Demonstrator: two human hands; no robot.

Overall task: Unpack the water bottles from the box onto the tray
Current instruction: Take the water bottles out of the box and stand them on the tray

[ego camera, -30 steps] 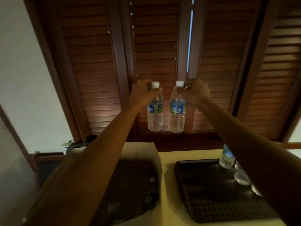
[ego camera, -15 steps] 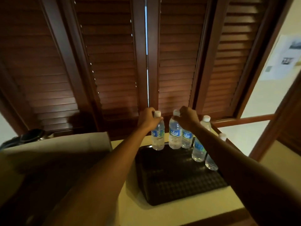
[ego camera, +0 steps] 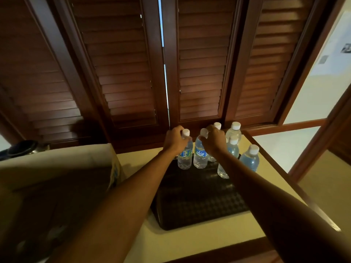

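My left hand grips the neck of a clear water bottle with a white cap and blue label. My right hand grips the neck of a second such bottle. Both bottles stand side by side at the far edge of the dark woven tray. Several more bottles stand along the tray's far right side, partly behind my right arm. The open cardboard box is to the left; its inside is dark.
The tray lies on a cream tabletop with a dark wooden edge. Brown louvred shutters rise right behind the table. A dark object lies beyond the box at far left. Floor and a doorway open to the right.
Both hands have carried their bottles from high in the air above the box rightward and down to the tray's far edge. The view has swung right with them.
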